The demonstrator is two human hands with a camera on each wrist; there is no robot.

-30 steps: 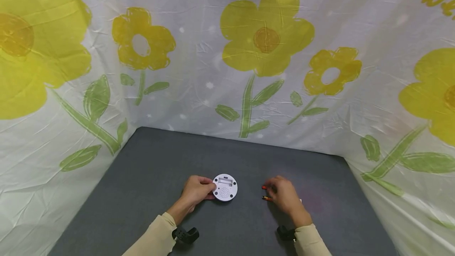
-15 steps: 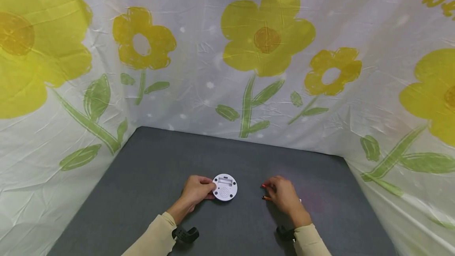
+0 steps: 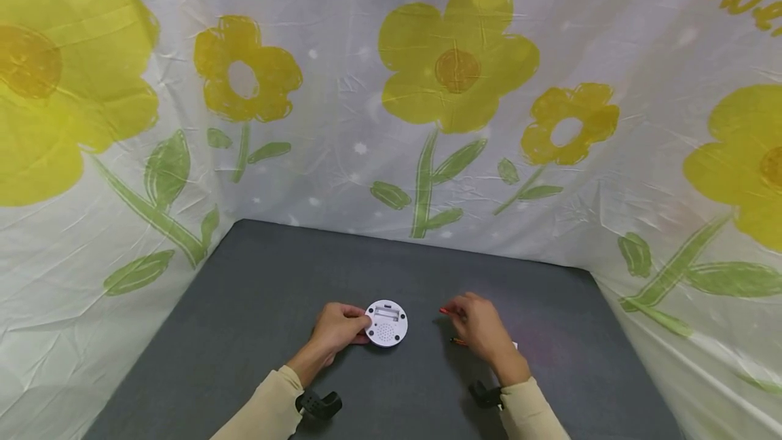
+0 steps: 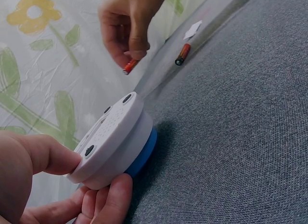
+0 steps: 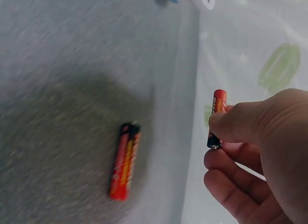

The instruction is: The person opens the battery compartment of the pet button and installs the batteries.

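Note:
My left hand grips the edge of a round white device, thumb on its upper face and fingers below. That face has an uncovered battery compartment, a speaker grille of small holes and dark feet. A blue part shows on the device's underside in the left wrist view. Between thumb and fingers, my right hand pinches a red and black battery, raised off the table. A second battery lies on the table beneath that hand.
A small white piece lies on the table beyond the second battery. The dark grey table is bordered at the back and sides by a white curtain with yellow flowers.
My right hand has lifted the pinched battery and moved it slightly left and away from me. The left hand and the device stay where they were.

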